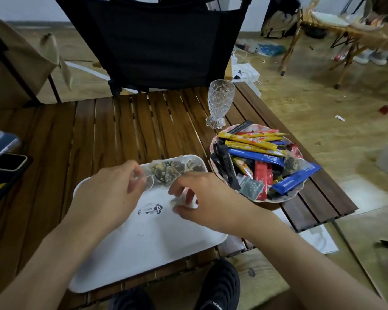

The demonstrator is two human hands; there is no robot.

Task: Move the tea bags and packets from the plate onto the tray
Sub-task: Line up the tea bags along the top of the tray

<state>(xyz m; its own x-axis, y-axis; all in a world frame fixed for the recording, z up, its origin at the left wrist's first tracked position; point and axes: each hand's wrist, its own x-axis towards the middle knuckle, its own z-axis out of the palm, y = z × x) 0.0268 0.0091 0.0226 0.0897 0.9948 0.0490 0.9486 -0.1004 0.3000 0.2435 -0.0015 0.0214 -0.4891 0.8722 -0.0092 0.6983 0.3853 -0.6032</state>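
You are early in the job, by the look of it. A small cluster of clear tea bags [166, 173] lies at the far end of the white tray [144, 242], and the rest of the tray is bare. Your left hand [108, 193] pinches the edge of one of those bags between fingertips and thumb, so it is closed on a tea bag at the tray's far left corner. Your right hand [202, 198] is curled over the tray just beside the cluster, holding what looks like another small clear bag; its contents are too hidden to name. The plate [275, 199], to the right of the tray on the bench [112, 135], is still heaped with stick packets [253, 144] in yellow, blue, red and black, and at least one tea bag [295, 163] sits among them. Nearly all the moving is left.
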